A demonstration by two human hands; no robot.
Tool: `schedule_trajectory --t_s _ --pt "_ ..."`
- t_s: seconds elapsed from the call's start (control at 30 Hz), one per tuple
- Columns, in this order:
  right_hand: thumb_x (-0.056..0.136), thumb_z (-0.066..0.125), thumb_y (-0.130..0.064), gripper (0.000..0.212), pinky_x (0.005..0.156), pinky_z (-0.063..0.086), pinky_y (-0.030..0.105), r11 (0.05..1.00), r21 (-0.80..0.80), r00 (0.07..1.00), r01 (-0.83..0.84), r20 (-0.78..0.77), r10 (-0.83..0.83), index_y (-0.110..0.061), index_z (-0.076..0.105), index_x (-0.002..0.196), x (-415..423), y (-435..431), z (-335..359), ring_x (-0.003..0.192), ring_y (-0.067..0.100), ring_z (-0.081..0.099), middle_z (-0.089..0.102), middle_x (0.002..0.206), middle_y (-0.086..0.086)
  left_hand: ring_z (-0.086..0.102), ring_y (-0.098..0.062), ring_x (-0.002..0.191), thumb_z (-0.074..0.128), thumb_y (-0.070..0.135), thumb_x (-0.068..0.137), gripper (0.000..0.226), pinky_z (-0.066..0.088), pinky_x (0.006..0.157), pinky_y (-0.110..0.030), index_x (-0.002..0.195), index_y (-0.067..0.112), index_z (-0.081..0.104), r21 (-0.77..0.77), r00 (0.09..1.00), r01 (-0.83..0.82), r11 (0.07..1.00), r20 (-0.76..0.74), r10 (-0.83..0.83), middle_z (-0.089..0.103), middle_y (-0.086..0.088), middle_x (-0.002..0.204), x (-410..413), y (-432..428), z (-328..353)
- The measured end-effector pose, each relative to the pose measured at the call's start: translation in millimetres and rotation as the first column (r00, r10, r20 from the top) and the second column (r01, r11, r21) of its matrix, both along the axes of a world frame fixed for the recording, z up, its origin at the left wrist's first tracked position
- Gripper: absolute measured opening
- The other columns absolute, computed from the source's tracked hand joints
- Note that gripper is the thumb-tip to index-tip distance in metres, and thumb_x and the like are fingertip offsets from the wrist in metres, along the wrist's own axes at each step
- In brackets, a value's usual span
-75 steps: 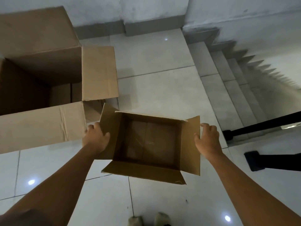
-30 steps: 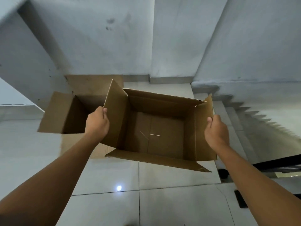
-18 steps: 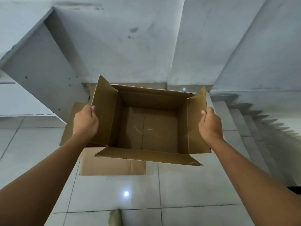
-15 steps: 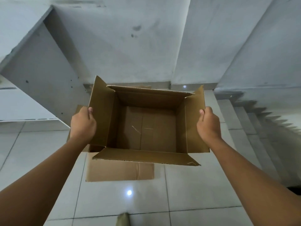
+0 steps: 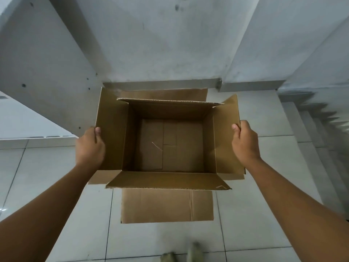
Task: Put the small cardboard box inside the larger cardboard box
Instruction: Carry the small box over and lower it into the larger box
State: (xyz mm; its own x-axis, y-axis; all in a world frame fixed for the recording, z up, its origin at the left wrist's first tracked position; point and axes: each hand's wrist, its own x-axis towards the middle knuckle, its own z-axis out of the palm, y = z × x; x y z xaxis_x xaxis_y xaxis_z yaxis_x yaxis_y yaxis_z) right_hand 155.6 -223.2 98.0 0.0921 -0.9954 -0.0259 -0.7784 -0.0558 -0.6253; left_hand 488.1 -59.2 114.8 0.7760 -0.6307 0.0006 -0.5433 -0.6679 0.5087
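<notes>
I hold the small cardboard box (image 5: pixel 170 146) in the air, open side up, all flaps spread, nothing inside. My left hand (image 5: pixel 90 148) grips its left flap and my right hand (image 5: pixel 245 142) grips its right flap. Directly beneath it stands the larger cardboard box (image 5: pixel 167 205) on the floor. The small box covers most of it. Only the larger box's near flap, its far flap at the wall and slivers at both sides show, and its opening is hidden.
A grey wall (image 5: pixel 170 44) rises just behind the boxes. The slanted underside of a stair (image 5: pixel 47 72) hangs at the left. Steps (image 5: pixel 317 118) run along the right. White floor tiles (image 5: pixel 62 186) lie around, and my feet (image 5: pixel 181 254) show at the bottom edge.
I have carried the small box leftward from beside the larger box until it is centred over it. Both hands have kept their grip on the side flaps.
</notes>
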Motion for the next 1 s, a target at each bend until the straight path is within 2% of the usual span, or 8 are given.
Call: schedule_trajectory --t_s 0.13,0.27,0.4,0.57,0.67,0.77,0.9,1.0 --pt "0.097 0.041 -0.019 0.02 0.049 0.033 0.015 0.999 0.046 1.0 -0.012 -0.024 0.013 -0.002 0.05 0.101 17 -12 -38 0.055 0.003 0.044 0.053 0.078 0.005 0.048 -0.036 0.074 0.029 0.023 0.1 0.037 0.037 0.066 -0.04 0.103 -0.006 0.052 0.059 1.0 0.001 0.998 -0.024 0.0 0.062 -0.031 0.093 25 -5 -39" --pt "0.097 0.039 -0.022 0.019 0.054 0.041 0.023 0.992 0.125 0.999 -0.014 -0.039 0.019 -0.006 0.049 0.097 29 -20 -76 0.065 0.018 0.053 0.053 0.077 0.006 0.046 -0.028 0.072 0.028 0.024 0.1 0.038 0.038 0.065 -0.04 0.107 -0.005 0.052 0.127 0.999 0.013 0.992 -0.051 -0.007 0.058 -0.021 0.088 39 -9 -79" --pt "0.098 0.038 -0.022 0.019 0.047 0.031 0.021 0.982 0.187 0.996 -0.015 -0.08 0.031 -0.006 0.048 0.096 38 -26 -114 0.055 0.009 0.043 0.042 0.064 -0.004 0.046 -0.032 0.072 0.03 0.021 0.1 0.033 0.037 0.066 -0.039 0.101 -0.004 0.052 0.172 0.996 0.018 0.985 -0.091 -0.002 0.058 -0.022 0.087 51 -10 -115" --pt "0.098 0.039 -0.022 0.027 0.052 0.036 0.025 0.961 0.275 0.992 -0.041 -0.104 0.072 -0.001 0.052 0.108 45 -33 -153 0.07 0.018 0.049 0.052 0.084 0.009 0.056 -0.048 0.086 0.036 0.018 0.098 0.029 0.043 0.072 -0.045 0.105 -0.004 0.055 0.238 0.995 0.034 0.971 -0.103 -0.009 0.062 -0.034 0.097 60 -7 -153" --pt "0.096 0.043 -0.021 0.032 0.067 0.039 0.029 0.954 0.298 0.989 -0.039 -0.128 0.08 0.002 0.052 0.118 45 -35 -174 0.081 0.021 0.049 0.054 0.091 0.012 0.055 -0.037 0.08 0.039 0.021 0.098 0.031 0.043 0.07 -0.04 0.109 0.0 0.059 0.262 0.992 0.044 0.964 -0.124 -0.012 0.065 -0.029 0.101 62 -4 -174" --pt "0.094 0.05 -0.019 0.029 0.068 0.039 0.03 0.957 0.288 0.979 -0.032 -0.184 0.088 0.001 0.055 0.114 43 -33 -188 0.081 0.026 0.055 0.058 0.09 0.015 0.05 -0.024 0.076 0.044 0.023 0.096 0.03 0.042 0.068 -0.035 0.11 0.003 0.061 0.263 0.989 0.063 0.963 -0.145 -0.026 0.067 -0.023 0.102 60 -3 -191" --pt "0.091 0.056 -0.017 0.015 0.06 0.04 0.027 0.968 0.25 0.97 -0.029 -0.227 0.087 -0.003 0.058 0.096 45 -32 -197 0.074 0.025 0.056 0.059 0.083 0.014 0.054 -0.022 0.076 0.052 0.023 0.093 0.024 0.046 0.067 -0.032 0.103 0.005 0.064 0.221 0.983 0.056 0.974 -0.184 -0.015 0.069 -0.018 0.099 54 -6 -203" --pt "0.089 0.059 -0.014 0.021 0.068 0.047 0.032 0.966 0.254 0.971 -0.037 -0.219 0.094 -0.002 0.058 0.106 46 -30 -197 0.085 0.029 0.063 0.066 0.094 0.016 0.056 -0.02 0.076 0.057 0.02 0.09 0.02 0.047 0.067 -0.028 0.102 0.007 0.066 0.198 0.977 0.032 0.98 -0.213 0.011 0.069 -0.012 0.093 47 -8 -208"
